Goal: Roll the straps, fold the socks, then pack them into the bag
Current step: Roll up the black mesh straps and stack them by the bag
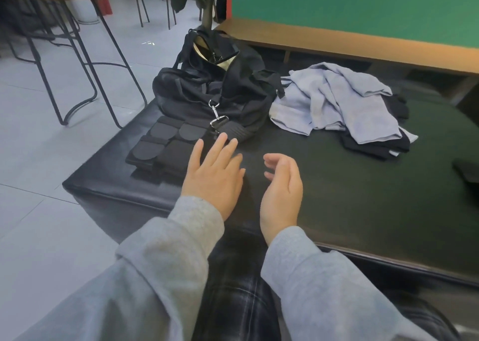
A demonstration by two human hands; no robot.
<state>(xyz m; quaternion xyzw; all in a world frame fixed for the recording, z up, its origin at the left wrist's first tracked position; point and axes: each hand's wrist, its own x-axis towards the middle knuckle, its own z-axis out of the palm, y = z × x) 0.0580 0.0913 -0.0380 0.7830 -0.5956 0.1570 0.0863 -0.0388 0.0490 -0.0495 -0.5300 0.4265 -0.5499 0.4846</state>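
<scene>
Both hands hover empty over the black tabletop (337, 192): the left hand (215, 174) flat with fingers spread, the right hand (282, 185) edge-on with fingers loosely curled. Black straps (166, 146) lie stacked just left of the left hand, near the unzipped black bag (215, 86). Dark socks (373, 143) lie under lavender cloth (337, 102) at far right.
</scene>
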